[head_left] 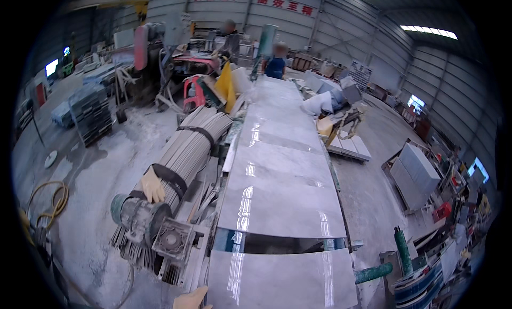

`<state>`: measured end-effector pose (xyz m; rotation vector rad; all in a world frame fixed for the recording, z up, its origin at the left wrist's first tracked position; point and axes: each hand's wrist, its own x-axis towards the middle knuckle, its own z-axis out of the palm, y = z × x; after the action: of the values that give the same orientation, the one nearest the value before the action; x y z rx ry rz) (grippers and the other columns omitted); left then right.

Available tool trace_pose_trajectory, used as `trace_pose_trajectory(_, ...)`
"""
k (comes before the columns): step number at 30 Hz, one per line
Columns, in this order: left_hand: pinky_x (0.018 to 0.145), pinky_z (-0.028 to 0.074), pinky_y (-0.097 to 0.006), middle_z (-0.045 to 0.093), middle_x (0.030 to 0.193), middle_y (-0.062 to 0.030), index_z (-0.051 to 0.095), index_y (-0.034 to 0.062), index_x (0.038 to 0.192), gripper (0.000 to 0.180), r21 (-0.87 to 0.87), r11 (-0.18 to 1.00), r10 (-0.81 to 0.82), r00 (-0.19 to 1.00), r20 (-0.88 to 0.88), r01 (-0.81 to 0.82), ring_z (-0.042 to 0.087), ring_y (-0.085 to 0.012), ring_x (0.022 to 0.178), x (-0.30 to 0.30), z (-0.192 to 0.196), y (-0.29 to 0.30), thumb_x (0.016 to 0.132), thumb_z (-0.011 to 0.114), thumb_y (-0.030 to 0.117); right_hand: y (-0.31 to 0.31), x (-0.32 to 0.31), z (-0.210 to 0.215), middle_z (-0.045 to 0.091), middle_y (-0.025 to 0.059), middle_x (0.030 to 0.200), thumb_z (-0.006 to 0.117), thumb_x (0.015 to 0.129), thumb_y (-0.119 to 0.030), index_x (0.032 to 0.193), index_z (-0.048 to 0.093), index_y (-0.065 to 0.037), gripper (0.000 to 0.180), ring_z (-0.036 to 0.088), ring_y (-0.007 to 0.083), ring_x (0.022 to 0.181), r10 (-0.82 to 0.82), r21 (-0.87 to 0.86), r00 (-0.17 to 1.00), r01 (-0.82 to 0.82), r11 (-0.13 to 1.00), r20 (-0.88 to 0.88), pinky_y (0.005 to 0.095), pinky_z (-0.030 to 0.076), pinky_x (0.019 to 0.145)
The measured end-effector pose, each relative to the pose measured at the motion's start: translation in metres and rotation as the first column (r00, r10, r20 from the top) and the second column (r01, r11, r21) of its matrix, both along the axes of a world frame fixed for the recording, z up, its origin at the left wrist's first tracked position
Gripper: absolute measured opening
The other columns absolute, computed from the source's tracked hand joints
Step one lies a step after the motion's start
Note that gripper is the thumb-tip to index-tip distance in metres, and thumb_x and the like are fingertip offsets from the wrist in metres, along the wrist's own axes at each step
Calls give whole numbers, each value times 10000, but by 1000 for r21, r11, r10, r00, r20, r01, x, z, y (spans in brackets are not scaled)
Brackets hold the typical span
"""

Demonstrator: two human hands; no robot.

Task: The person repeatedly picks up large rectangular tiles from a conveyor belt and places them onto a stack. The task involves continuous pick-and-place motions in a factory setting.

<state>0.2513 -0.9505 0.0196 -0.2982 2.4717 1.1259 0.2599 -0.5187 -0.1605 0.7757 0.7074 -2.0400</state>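
While the gloved left hand (153, 186) rests flat, fingers apart, on bundled grey strips (188, 149), glossy slabs (281, 197) gleam.

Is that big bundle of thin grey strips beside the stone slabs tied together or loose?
Tied. Two dark straps wrap around the bundle of strips, and a gloved left hand rests on it near the closer strap.

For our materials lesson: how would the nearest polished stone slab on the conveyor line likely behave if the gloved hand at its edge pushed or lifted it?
The nearest slab looks like thick polished stone, so it is probably stiff and heavy, hard to lift with one gloved hand. Its glossy, reflective face suggests a slippery grip. Lying flat on the line, it seems unlikely to tip, though a dropped corner might chip.
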Motion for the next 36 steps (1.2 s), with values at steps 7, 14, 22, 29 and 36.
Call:
trace_pose_trajectory(7,962,551,-431,660,1316,-230,535,13,1432,656,-390,790,-606,512,-609,473,657,-421,1156,-192,1,62,940,747,392,6,17,-76,702,204,1282,621,1021,-528,1379,604,21,656,652,355,1206,262,202,945,-223,954,-195,503,500,1082)
trace_pose_trajectory(14,1029,510,-440,700,1294,-230,693,33,1313,822,-98,692,-707,699,107,715,661,-382,1207,-286,-50,108,946,507,744,-2,24,-104,731,243,1193,582,1034,-553,1324,629,98,714,677,338,1158,374,307,857,-271,912,-355,472,503,1069)
trace_pose_trajectory(22,993,520,-466,740,1175,-220,701,40,1288,796,-295,692,-669,739,84,659,692,-396,1144,-248,10,116,971,451,726,-7,33,-34,747,219,1137,602,1038,-515,1275,677,64,630,694,296,1046,434,593,803,-128,795,-409,442,529,1006)
trace_pose_trajectory(29,746,508,-413,707,867,-159,713,23,1035,487,-319,860,-471,861,-193,399,658,-294,803,-191,102,155,958,691,503,12,26,147,558,-7,590,664,1036,-433,891,759,-38,432,490,143,516,-63,423,875,294,857,-480,370,402,540)
trace_pose_trajectory(36,913,505,-465,723,1035,-261,706,-15,1206,532,-250,909,-397,875,-278,333,682,-385,1009,-194,162,313,995,631,467,168,-30,171,702,157,1218,721,1000,-320,1385,591,55,552,666,257,1087,108,625,861,269,733,-497,374,552,921)
